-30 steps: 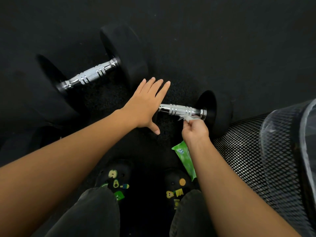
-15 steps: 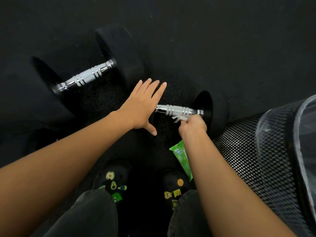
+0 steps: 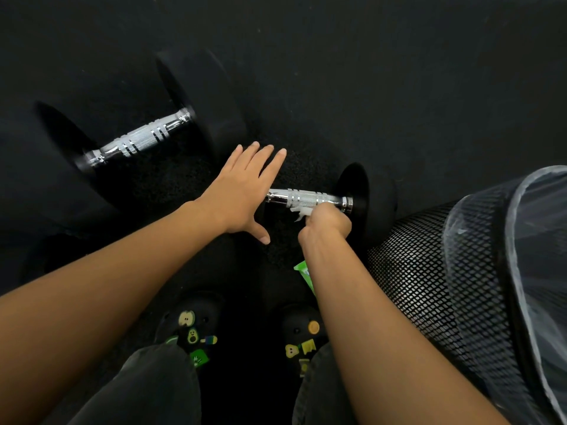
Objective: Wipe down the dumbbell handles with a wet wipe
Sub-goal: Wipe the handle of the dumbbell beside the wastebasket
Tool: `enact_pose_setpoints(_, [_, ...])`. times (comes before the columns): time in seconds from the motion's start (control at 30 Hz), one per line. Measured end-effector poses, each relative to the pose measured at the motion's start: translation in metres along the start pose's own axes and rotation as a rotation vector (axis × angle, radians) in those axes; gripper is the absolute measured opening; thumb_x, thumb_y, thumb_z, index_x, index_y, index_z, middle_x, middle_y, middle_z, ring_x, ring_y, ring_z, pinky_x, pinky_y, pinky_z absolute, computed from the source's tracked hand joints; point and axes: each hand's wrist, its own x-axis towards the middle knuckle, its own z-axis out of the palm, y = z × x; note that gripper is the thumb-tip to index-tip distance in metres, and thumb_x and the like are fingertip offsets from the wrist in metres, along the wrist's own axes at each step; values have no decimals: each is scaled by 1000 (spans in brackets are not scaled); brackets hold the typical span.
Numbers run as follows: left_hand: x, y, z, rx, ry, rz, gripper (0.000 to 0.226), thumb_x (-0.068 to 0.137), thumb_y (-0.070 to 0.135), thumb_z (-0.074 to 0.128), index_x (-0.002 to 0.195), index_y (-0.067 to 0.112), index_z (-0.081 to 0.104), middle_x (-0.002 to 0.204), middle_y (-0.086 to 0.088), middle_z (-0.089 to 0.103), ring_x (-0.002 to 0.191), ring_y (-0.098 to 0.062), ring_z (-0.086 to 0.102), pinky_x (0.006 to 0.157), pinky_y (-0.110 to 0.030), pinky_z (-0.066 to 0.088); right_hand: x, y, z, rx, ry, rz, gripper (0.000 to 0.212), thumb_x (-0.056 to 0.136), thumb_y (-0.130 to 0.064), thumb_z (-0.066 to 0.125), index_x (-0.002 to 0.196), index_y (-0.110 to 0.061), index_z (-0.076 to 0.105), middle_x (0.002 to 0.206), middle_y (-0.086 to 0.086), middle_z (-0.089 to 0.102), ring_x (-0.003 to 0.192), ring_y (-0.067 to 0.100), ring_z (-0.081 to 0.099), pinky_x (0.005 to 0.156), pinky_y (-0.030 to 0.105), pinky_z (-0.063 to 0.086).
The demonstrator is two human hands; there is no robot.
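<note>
the white wet wipe sits bunched against the near side of the chrome handle of the nearer dumbbell, which lies on the black rubber floor just ahead of our feet. we see the right hand clenched around the wipe, knuckles toward us, holding it to the handle close to the right-hand weight head. the left hand is released and flat, fingers straight and close together, thumb spread toward us, covering the handle's left end; the weight head under it is lost in the dark. up and to the left, well apart, a second dumbbell lies at a slant with its knurled handle bare. a green wipe packet peeks out beside the right forearm. to the right stands a black mesh bin with a clear plastic liner. nearest us are dark trousers and black clogs dotted with small charms.
</note>
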Motion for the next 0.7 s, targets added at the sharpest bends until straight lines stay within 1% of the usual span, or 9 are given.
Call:
enact_pose_setpoints(0.07, [0, 0, 0, 2, -3, -2, 140, 54, 66, 74, 147, 8, -14, 157, -13, -3, 145, -31, -4, 117, -43, -4, 0, -3, -1, -29, 45, -45, 26, 86, 1, 42, 105, -3, 59, 93, 5, 67, 63, 15, 57, 52, 24, 44])
enact_pose_setpoints(0.17, [0, 0, 0, 6, -10, -6, 140, 55, 66, 74, 147, 8, -15, 157, -13, -4, 145, -31, -5, 117, -42, -5, -4, -3, -2, -99, 66, -107, 35, 88, -1, 40, 119, -4, 56, 112, 12, 65, 91, 24, 63, 80, 34, 53])
enact_pose_setpoints(0.23, [0, 1, 0, 9, -11, -8, 141, 54, 66, 74, 147, 8, -15, 157, -13, -4, 145, -31, -6, 117, -42, -5, -10, 2, 1, -164, 47, -137, 38, 89, -2, 40, 124, -7, 53, 114, 12, 62, 97, 27, 62, 88, 38, 53])
enact_pose_setpoints(0.37, [0, 1, 0, 6, 0, -4, 140, 55, 65, 74, 147, 8, -14, 157, -14, -3, 145, -31, -4, 117, -43, -4, -16, 17, 6, -235, 7, -201, 31, 88, -3, 42, 115, -4, 56, 103, 10, 64, 84, 20, 54, 83, 31, 52])
enact_pose_setpoints(0.43, [0, 1, 1, 3, 8, -1, 140, 55, 65, 74, 147, 8, -13, 157, -14, -1, 145, -32, -4, 117, -43, -4, -17, 21, 7, -259, -5, -204, 11, 89, -2, 42, 89, -11, 47, 75, -2, 55, 68, 14, 50, 58, 17, 45])
enact_pose_setpoints(0.47, [0, 1, 1, 1, 9, 0, 140, 55, 66, 74, 148, 8, -13, 157, -14, -1, 145, -32, -4, 117, -43, -4, -16, 23, 7, -264, -2, -205, 19, 89, -2, 42, 83, -20, 38, 67, -7, 44, 58, 9, 43, 49, 16, 38])
enact_pose_setpoints(0.53, [1, 0, 2, 1, 7, -1, 140, 54, 66, 74, 147, 8, -13, 157, -14, -2, 145, -32, -4, 117, -43, -4, -15, 23, 5, -238, -3, -207, 23, 88, -3, 42, 83, -24, 35, 63, -9, 37, 53, 7, 36, 55, 22, 38])
enact_pose_setpoints(0.6, [1, 0, 2, 0, 4, -1, 141, 54, 67, 74, 147, 8, -14, 157, -14, -2, 145, -32, -4, 117, -43, -4, -17, 22, 6, -173, 8, -189, 9, 88, -9, 46, 94, -14, 50, 69, -4, 51, 62, 13, 49, 65, 28, 44])
enact_pose_setpoints(0.7, [0, 0, 2, 15, -1, -1, 141, 54, 68, 73, 147, 8, -15, 157, -14, -3, 145, -32, -5, 117, -43, -5, -9, 15, 5, -128, 57, -178, 39, 88, -16, 51, 126, -7, 52, 102, 8, 66, 85, 21, 61, 79, 28, 49])
